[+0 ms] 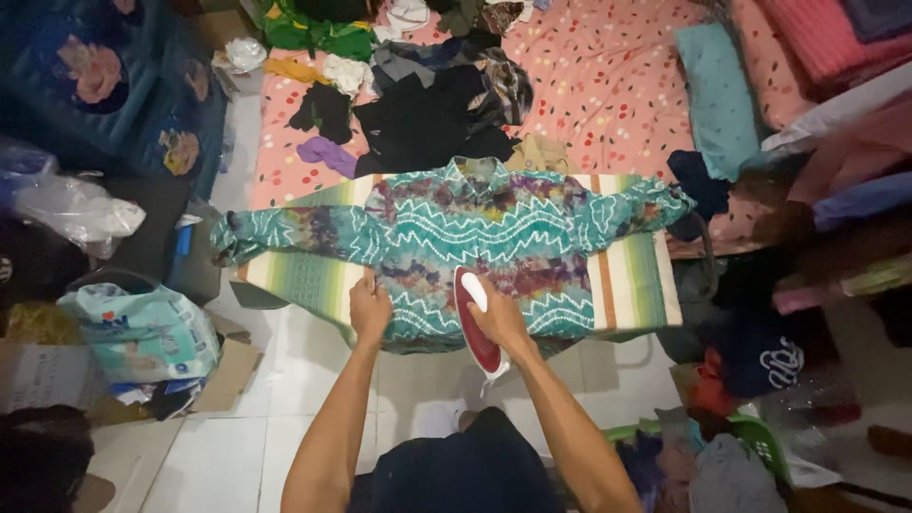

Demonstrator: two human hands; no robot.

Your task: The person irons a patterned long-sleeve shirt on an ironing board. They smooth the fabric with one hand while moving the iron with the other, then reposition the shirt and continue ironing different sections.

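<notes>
A teal patterned shirt [475,237] is lying spread across a striped ironing board [627,275], under both hands. The right hand [501,318] is closing fully around a red and white iron [475,318], standing on the shirt's hem. Just left of that grip, the left hand [369,309] is pressing flat, fingers open, holding nothing.

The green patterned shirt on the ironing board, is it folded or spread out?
Spread out. The shirt lies flat across the striped board, both sleeves stretched sideways, collar at the far edge.
</notes>
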